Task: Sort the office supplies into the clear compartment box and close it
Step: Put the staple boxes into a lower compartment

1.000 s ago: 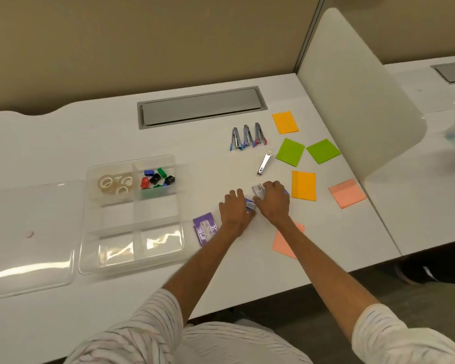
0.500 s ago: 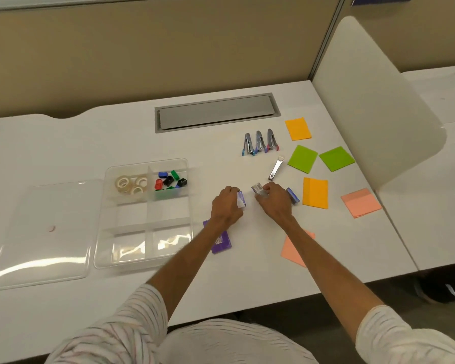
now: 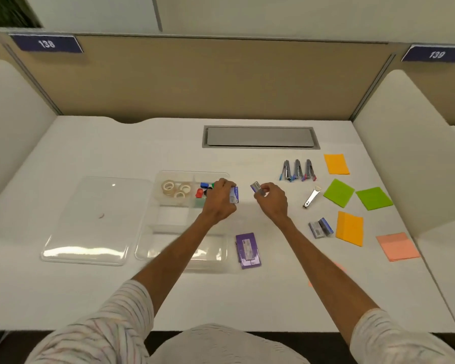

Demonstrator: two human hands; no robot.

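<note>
A white desk (image 3: 142, 148) sits in a tan-walled cubicle, with the clear box (image 3: 172, 216) left of centre and its lid (image 3: 90, 222) lying flat just to the box's left.

A second ago both hands were pressed together on the desk well to the right of the box, gathering small staple packs. Now they have lifted and parted. The left hand (image 3: 220, 198) has come to the box's right edge, its fingers clenched round one blue staple pack (image 3: 234, 194). The right hand (image 3: 271, 199) hangs a little further right and pinches a second pack (image 3: 256, 187). I judge the staples to be the group now going in – probably into one of the bare compartments nearer the person.

Inside the box, the back-left compartment holds tape rolls (image 3: 175, 189) – three or four, I cannot tell which. The back-right one holds small coloured clips (image 3: 202, 190), too small to count.

Still outside the box:
- one purple packet (image 3: 248, 250), touching its front-right corner
- two more staple packs (image 3: 321, 227), well to its right
- three staplers (image 3: 298, 170), right of it and further back
- one metal staple remover (image 3: 311, 197), just in front of the staplers
- two orange note pads (image 3: 336, 164)
- two green note pads (image 3: 338, 193)
- one pink pad (image 3: 397, 246), farthest right, and another pink one (image 3: 339, 266) mostly hidden by the right forearm
</note>
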